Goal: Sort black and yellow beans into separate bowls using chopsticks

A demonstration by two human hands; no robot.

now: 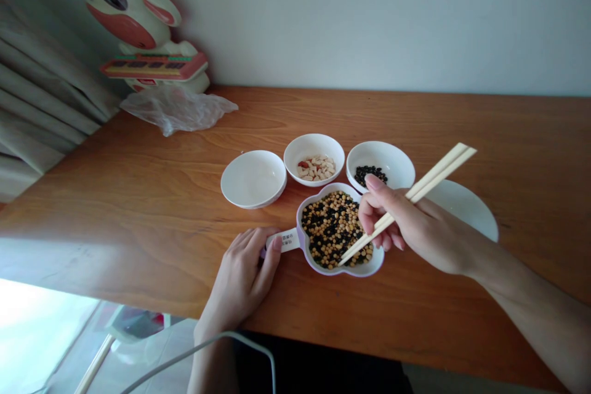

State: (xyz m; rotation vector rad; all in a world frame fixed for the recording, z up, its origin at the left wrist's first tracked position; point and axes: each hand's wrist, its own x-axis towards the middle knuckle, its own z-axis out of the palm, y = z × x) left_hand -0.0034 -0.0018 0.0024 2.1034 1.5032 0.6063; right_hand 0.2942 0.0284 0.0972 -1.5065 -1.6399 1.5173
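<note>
My left hand (247, 271) is closed around the handle of a scalloped white-and-purple dish (376, 263), which rests on the table. Mixed black and yellow beans (333, 221) fill the dish. My right hand (406, 221) grips a pair of pale wooden chopsticks (436, 173), their tips close together among the beans near the dish's front edge. Whether the tips pinch a bean is too small to tell. Behind the dish stand a white bowl (253, 178) with nothing visible in it, a bowl (295, 151) of pale and reddish seeds, and a bowl (399, 163) of black beans.
A white plate (471, 206) lies at the right, partly behind my right hand. Toward the back left, a crumpled clear plastic bag (180, 109) lies before a cow-shaped toy (133, 18) with a keyboard. A grey cable (198, 348) crosses my left forearm below the wooden table's (152, 221) front edge.
</note>
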